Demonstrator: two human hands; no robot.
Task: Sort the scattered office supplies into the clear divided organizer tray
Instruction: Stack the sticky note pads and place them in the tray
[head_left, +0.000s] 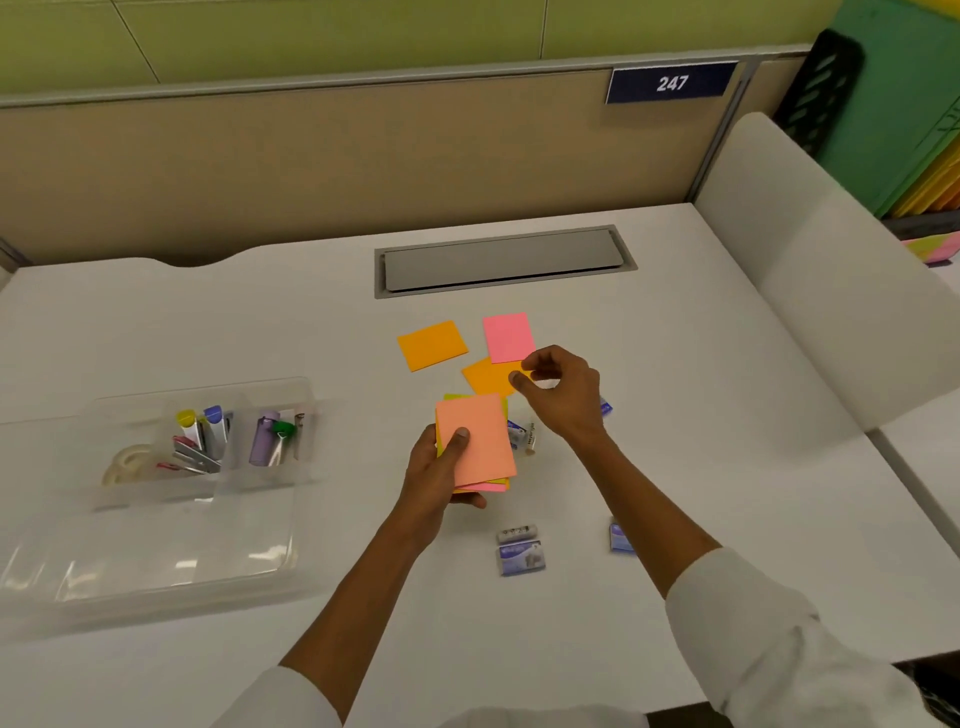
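Observation:
My left hand (441, 467) grips a stack of sticky notes (478, 441), a salmon one on top, thumb pressed on its face. My right hand (561, 389) pinches the corner of an orange note (485, 376) lying on the white desk. A pink note (508, 336) and another orange note (432, 345) lie flat just beyond. The clear divided organizer tray (156, 566) sits at the left; its back compartments hold markers (205, 426), clips (275, 436) and a tape roll (127, 462). Small staple boxes (521, 557) lie near my forearms.
A grey cable-slot cover (504, 260) is set into the desk behind the notes. A white partition (831, 291) bounds the right side, with coloured folders (904, 109) beyond it. A small white tube (530, 439) lies beside the stack. A beige divider wall (311, 171) closes the back.

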